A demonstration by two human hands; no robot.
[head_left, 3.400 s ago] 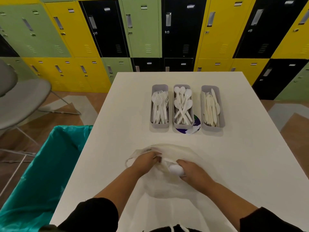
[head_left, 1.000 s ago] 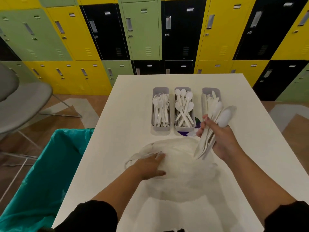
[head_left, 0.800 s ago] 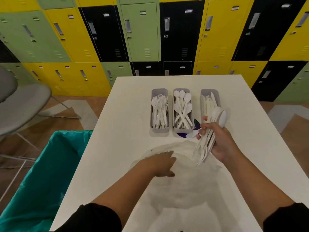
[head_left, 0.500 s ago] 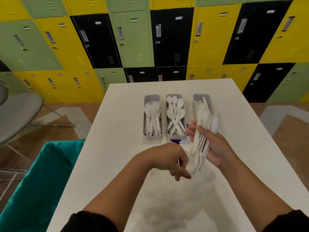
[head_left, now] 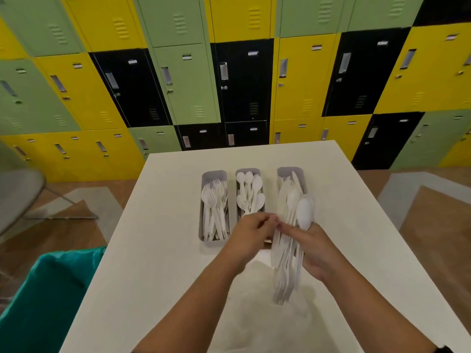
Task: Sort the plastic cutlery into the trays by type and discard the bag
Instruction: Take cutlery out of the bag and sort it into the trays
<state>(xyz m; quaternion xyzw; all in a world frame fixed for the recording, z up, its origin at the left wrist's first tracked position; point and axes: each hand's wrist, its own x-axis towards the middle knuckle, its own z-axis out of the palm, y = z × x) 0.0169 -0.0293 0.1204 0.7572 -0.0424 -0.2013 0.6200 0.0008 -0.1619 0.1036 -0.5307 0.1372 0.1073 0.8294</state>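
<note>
We hold a mixed bundle of cutlery in our right hand, fingers wrapped round the handles, spoon bowls up and fork tines hanging toward the table. Our left hand has its fingers curled in at the top of that bundle, fingertips against the stems — it looks as if we are pinching one piece to draw it out, though which piece we cannot tell.

Toward the far edge stand three grey trays side by side: the fork tray on the left, the spoon tray in the middle, the knife tray on the right, partly behind our bundle. All three already carry a good heap, so we judge the sorting well advanced.

What is left, as far as we can see — the handful we hold must be split by type, and the clear bag, lying crumpled near the near edge under our forearms, has yet to go into the teal-lined bin just off the left edge
</note>
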